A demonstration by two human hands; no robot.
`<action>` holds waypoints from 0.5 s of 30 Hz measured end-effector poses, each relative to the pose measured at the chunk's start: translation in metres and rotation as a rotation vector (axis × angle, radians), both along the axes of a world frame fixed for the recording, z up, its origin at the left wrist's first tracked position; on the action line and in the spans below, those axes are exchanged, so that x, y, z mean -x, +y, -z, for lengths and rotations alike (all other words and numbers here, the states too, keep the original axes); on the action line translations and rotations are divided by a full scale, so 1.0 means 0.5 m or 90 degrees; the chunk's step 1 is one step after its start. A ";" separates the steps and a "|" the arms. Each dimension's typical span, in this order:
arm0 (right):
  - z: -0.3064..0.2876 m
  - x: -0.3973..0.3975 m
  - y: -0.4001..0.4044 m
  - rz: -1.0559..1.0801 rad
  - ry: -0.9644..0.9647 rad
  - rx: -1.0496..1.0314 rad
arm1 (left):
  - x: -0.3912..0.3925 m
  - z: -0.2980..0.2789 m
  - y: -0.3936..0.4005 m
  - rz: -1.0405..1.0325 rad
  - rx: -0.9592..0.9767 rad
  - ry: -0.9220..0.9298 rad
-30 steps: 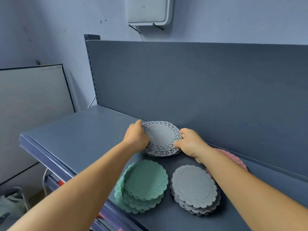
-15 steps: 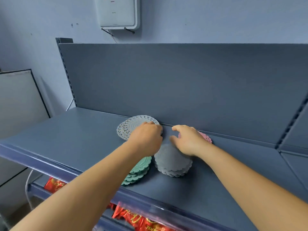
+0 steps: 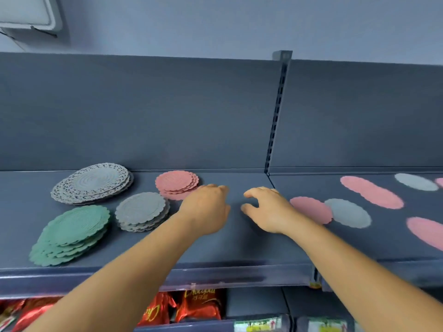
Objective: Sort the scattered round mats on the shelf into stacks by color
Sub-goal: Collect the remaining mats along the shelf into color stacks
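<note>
The long dark blue-grey metal shelf (image 3: 239,243) is carrying everything: at its left end four sorted piles are sitting near one another, a stack of large lacy grey round mats (image 3: 93,183) at the back, a fanned stack of green scalloped round mats (image 3: 72,233) at the front edge, a stack of plain grey scalloped mats (image 3: 141,210) beside it, and a stack of pink scalloped mats (image 3: 177,184) behind that. To the right, loose pink and grey mats are lying singly, the nearest pink one (image 3: 311,209) just beside a loose grey one (image 3: 347,212). Both arms are reaching over the bare middle; the left hand (image 3: 206,212) is hovering with loosely curled fingers holding nothing, its grip narrow, while the right hand (image 3: 266,209) is spreading thumb and fingers wide, also empty. The green pile is looking the riskiest: it is leaning stepwise toward the shelf lip, so a brushing forearm could probably slide mats off. Dragging a thin flat mat could also snag its overlapping neighbour.
</note>
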State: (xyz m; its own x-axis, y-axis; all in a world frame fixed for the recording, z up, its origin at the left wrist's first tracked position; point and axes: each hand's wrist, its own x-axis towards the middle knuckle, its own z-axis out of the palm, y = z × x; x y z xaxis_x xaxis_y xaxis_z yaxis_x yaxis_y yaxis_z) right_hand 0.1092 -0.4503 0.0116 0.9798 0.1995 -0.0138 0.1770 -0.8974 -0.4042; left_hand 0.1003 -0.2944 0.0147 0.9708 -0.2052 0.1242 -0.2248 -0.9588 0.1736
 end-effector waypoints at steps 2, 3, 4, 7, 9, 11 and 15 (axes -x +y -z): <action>0.001 0.008 -0.051 0.025 -0.008 0.003 | -0.008 0.007 -0.052 0.026 0.011 0.011; 0.001 0.011 -0.077 0.038 -0.011 0.013 | -0.011 0.010 -0.078 0.039 0.017 0.020; 0.002 0.013 -0.103 0.053 -0.014 0.025 | -0.014 0.013 -0.106 0.053 0.025 0.030; 0.009 0.006 -0.183 0.075 -0.015 0.026 | -0.028 0.021 -0.192 0.088 0.035 0.054; 0.013 -0.001 -0.235 0.081 -0.013 0.018 | -0.041 0.026 -0.247 0.099 0.045 0.070; 0.011 -0.008 -0.292 0.094 -0.015 0.035 | -0.056 0.033 -0.297 0.100 0.048 0.086; 0.020 -0.037 -0.403 0.100 0.010 0.006 | -0.087 0.046 -0.374 0.079 0.006 0.134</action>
State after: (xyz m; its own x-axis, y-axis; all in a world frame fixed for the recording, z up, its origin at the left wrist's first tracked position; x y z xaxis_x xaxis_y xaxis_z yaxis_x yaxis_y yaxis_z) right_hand 0.1279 -0.6515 0.0015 0.9986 0.0434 -0.0309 0.0276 -0.9171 -0.3976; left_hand 0.1439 -0.4816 -0.0084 0.9430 -0.3240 -0.0760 -0.2983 -0.9242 0.2383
